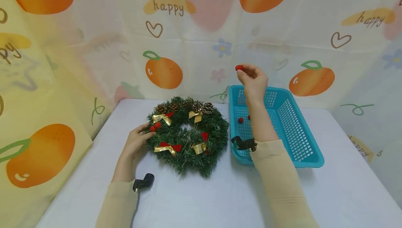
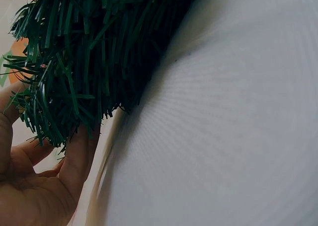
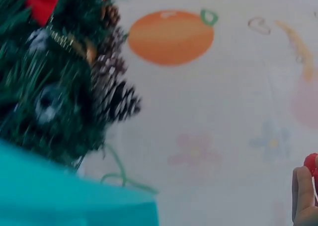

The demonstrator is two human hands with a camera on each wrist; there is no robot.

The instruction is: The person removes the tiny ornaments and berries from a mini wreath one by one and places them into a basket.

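Note:
A green wreath (image 1: 216, 130) lies on the table, trimmed with pine cones, gold bows, red ribbon pieces and red berries (image 1: 155, 127). My left hand (image 1: 136, 141) grips its left edge; in the left wrist view the fingers (image 2: 77, 159) reach in among and under the needles. Above the back of a blue basket (image 1: 301, 127), my right hand (image 1: 255, 81) is raised and pinches a small red berry (image 1: 239, 67) between thumb and fingertips. The right wrist view shows only part of that hand and the berry (image 3: 311, 162) at its right edge.
Loose red berries (image 1: 240, 120) lie in the basket, partly hidden by my right forearm. The basket stands right beside the wreath on a white tablecloth (image 1: 188, 203). A printed curtain (image 1: 201, 46) hangs behind the table, and another stands at the left.

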